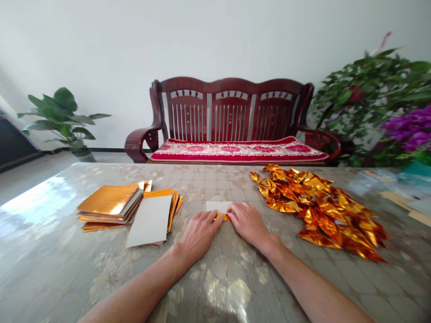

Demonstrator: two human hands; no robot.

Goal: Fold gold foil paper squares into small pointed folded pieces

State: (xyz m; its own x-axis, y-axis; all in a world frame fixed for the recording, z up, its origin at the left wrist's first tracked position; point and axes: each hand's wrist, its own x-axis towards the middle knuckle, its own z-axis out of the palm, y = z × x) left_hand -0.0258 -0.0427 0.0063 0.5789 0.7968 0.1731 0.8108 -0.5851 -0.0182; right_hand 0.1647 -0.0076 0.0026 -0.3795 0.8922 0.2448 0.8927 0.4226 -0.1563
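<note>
A sheet of gold foil paper [217, 206] lies on the table in front of me, its pale back up and its near edge folded over to show a gold strip. My left hand [201, 229] is closed on the left part of that fold, thumb and fingers pressed together at the edge. On the right part, my right hand [249, 223] has curled fingers pinching the same sheet; its fingertips are partly hidden. Left of the hands sit a stack of gold foil sheets [107, 199] and a fanned stack with a pale sheet [151, 219] on top.
Folded gold foil pieces [316, 197] are heaped to the right of my hands. Clear plastic and card pieces [407, 204] lie at the table's right edge. Beyond the patterned table [215, 287] stand a wooden bench [230, 114] and potted plants [67, 116].
</note>
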